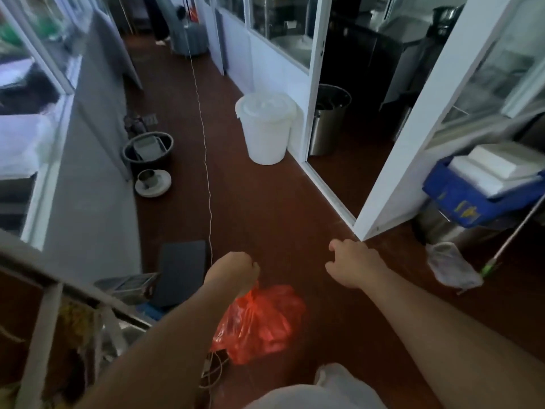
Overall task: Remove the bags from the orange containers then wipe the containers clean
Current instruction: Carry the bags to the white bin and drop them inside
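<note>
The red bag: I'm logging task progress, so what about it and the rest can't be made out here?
- Red bag, head view: contents hidden by crumpled plastic.
- Left hand: fingers curled under, grip on the bag's top hidden.
- Orange containers: none in frame.
- White bucket: lid covers its inside.
- Blue crate: cut by right edge, blurred.

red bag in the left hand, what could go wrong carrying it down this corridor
1. The red bag hangs from the left hand by a bunched top; if the thin plastic tears or slips, whatever is in it could land on the floor.
2. A thin cord runs along the corridor beside that hand and could snag the bag or an arm.
3. The white bucket and the dark basin narrow the path, so a foot may catch one.
</note>
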The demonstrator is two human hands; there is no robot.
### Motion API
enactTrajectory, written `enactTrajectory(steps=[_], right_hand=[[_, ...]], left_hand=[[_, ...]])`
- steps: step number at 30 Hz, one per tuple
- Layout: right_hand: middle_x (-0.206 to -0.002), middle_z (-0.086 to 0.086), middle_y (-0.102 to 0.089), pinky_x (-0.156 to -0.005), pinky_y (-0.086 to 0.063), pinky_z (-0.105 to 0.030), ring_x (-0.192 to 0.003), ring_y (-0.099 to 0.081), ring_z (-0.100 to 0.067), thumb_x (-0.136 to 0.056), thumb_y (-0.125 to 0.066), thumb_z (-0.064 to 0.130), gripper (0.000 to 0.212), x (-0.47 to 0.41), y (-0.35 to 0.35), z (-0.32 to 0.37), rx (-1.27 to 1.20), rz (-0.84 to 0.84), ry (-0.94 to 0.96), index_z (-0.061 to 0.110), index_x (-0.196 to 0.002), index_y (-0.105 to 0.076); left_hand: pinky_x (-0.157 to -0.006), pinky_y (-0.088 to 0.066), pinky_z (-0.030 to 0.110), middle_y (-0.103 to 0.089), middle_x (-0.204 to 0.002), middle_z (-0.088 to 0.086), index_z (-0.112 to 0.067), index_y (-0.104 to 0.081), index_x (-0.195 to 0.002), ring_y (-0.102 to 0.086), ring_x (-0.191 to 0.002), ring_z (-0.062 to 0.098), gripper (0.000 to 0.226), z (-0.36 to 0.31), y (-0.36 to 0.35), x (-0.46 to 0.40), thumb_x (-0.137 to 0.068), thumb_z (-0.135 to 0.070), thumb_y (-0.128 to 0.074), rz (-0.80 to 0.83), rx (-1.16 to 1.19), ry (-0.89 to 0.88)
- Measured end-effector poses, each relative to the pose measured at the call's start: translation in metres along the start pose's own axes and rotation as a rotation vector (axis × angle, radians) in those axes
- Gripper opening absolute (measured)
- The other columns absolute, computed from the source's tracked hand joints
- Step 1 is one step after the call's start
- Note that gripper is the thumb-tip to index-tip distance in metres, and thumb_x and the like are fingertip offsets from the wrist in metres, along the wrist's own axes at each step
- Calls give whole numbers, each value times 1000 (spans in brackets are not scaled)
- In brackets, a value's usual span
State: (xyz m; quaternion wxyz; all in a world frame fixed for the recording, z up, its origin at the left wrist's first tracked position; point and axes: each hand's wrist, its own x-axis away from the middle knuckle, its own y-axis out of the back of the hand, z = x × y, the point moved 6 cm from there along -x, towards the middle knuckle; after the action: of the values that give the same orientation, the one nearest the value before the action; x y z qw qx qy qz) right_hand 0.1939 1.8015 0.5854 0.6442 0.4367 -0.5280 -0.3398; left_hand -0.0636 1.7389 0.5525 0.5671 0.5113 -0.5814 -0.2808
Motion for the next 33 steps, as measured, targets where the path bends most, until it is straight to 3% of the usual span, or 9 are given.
enactTrajectory(steps=[4,7,11,18,23,28,33], right_hand=[[-130,-2,-59,-95,-50,-47,-117,-55,-26,-93,-46,47,47,-89,27,13,2,-7,46,28,-136,-47],[-128,-3,-59,-93,-48,-47,-116,-54,-27,-93,-45,45,45,-165,48,23,8,-4,77,27,-134,-48],[-131,-3,-58,-96,-48,-48,-118,-53,-27,-93,-46,45,48,-271,83,44,-11,29,144,26,-137,-47],[-134,-3,-55,-96,-46,-48,-121,-51,-28,-93,-44,43,49,-443,165,98,15,53,232,27,-140,-46],[-131,-3,-55,-94,-45,-48,-120,-50,-30,-90,-43,42,47,-551,208,152,40,41,305,27,-134,-48],[-132,-4,-56,-96,-45,-48,-121,-51,-30,-90,-44,44,48,-665,238,196,82,34,265,26,-135,-48],[-131,-2,-56,-93,-48,-47,-118,-52,-28,-87,-44,46,55,-767,270,232,20,44,188,29,-139,-44]], left_hand=[[-73,-52,33,-64,-89,3,-18,-65,-91,-66,-86,27,34,22,37,-77,-104,-39,-41,12,-28,80],[-70,-52,33,-62,-81,-1,-20,-63,-84,-62,-76,24,33,43,68,-142,-102,-39,-42,-13,-25,131],[-75,-53,34,-66,-88,3,-19,-65,-83,-66,-88,26,33,76,121,-234,-100,-39,-43,-71,-28,203],[-63,-41,31,-51,-68,-6,-19,-51,-64,-55,-71,21,41,114,219,-362,-95,-44,-41,-207,-11,288],[-66,-42,33,-51,-70,-7,-20,-50,-65,-63,-81,25,41,146,269,-461,-99,-43,-40,-221,2,299],[-71,-53,35,-63,-83,0,-22,-61,-84,-63,-80,25,34,182,298,-579,-100,-44,-39,-157,20,302],[-66,-43,32,-54,-76,-4,-22,-50,-70,-55,-75,23,35,212,333,-685,-99,-41,-45,-167,80,256]])
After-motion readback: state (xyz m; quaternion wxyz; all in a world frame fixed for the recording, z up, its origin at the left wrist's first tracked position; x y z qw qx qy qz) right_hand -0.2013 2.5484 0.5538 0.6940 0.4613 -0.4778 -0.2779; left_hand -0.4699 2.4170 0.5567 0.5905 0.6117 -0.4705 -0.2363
